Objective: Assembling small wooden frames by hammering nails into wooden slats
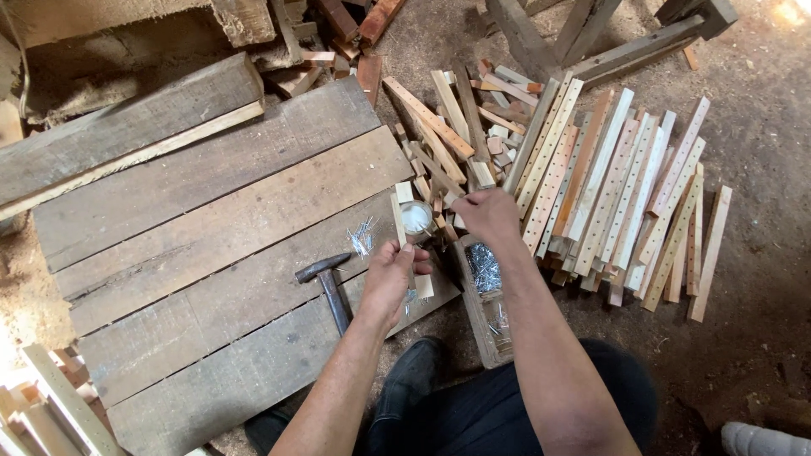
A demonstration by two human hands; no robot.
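My left hand (390, 275) grips a short pale wooden stick (400, 221) at the near right edge of a rough plank platform (211, 245). My right hand (488, 215) reaches over the scattered short sticks (439, 160), with fingers pinched on a small piece I cannot make out. A hammer (329, 283) lies on the planks just left of my left hand. Loose nails (363, 236) lie beside it. A small round white tin (416, 218) sits between my hands.
A narrow wooden box of nails (486, 291) lies below my right forearm. A pile of long drilled slats (617, 194) spreads to the right on the dirt floor. Wood offcuts (338, 42) lie at the top, pale slats (51, 414) at lower left, a wooden frame (608, 42) at upper right.
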